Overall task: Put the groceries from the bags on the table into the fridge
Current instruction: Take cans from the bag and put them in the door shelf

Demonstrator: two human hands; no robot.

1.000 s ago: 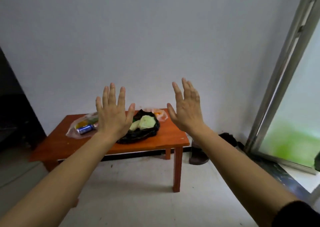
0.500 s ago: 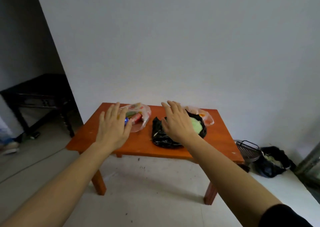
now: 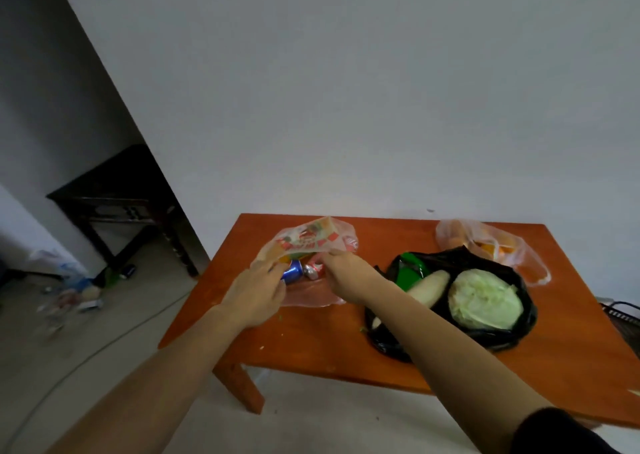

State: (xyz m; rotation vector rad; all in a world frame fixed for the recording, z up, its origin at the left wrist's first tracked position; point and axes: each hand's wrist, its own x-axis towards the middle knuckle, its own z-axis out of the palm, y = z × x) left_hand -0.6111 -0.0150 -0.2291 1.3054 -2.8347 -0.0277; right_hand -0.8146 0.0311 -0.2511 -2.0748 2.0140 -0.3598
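On the orange wooden table (image 3: 311,346) lies a clear plastic bag (image 3: 308,237) holding a blue can (image 3: 292,271), a red can (image 3: 314,269) and a colourful carton. My left hand (image 3: 258,292) grips the bag's near left edge. My right hand (image 3: 346,275) pinches the bag's upper film at the mouth and lifts it. To the right, a black bag (image 3: 485,336) lies open with a pale green cabbage (image 3: 485,297), a white radish (image 3: 427,285) and a green packet (image 3: 408,273). Behind it sits a second clear bag (image 3: 485,242) of orange fruit.
A dark wooden side table (image 3: 121,194) stands at the left in a dim doorway, with cans and litter (image 3: 69,294) on the floor before it. A cable runs across the floor. A black wire rack (image 3: 623,315) shows at the right edge. A white wall backs the table.
I have come closer to the table and look down on it. Both hands have dropped from open above the bags onto the clear can bag and taken hold of its plastic.
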